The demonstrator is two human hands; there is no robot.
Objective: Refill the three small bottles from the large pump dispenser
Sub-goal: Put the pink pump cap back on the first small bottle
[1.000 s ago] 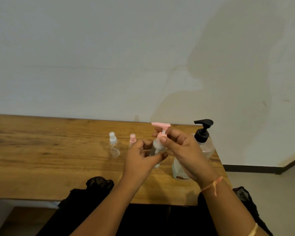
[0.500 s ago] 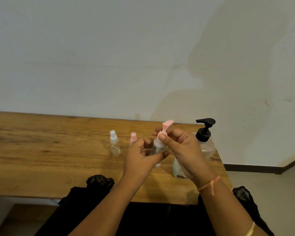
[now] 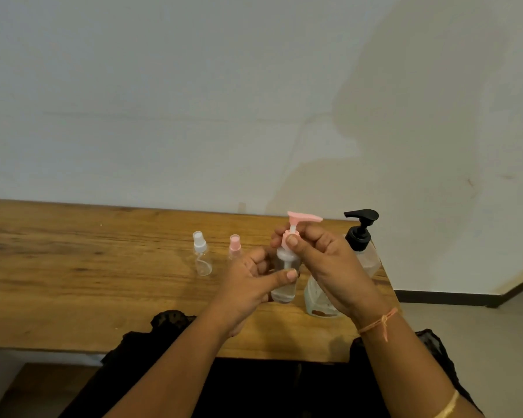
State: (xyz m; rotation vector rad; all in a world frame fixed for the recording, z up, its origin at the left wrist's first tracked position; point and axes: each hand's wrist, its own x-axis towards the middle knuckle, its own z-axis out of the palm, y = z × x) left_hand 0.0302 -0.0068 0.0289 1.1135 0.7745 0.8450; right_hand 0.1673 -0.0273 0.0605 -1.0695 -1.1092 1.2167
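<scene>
The small clear plastic bottle (image 3: 283, 292) with its pink pump top (image 3: 303, 218) is upright between both hands, over the right part of the brown wooden counter (image 3: 73, 267). The step is probably the unscrewing of this top. The left hand (image 3: 245, 288) curls its fingers (image 3: 290, 274) round the body. The right hand (image 3: 326, 267) pinches the pink collar. Next the top must come off, then the neck goes under the large clear dispenser with black pump (image 3: 361, 233), just right. Two small spray bottles, white-capped (image 3: 200, 254) and pink-capped (image 3: 234, 247), stand left.
</scene>
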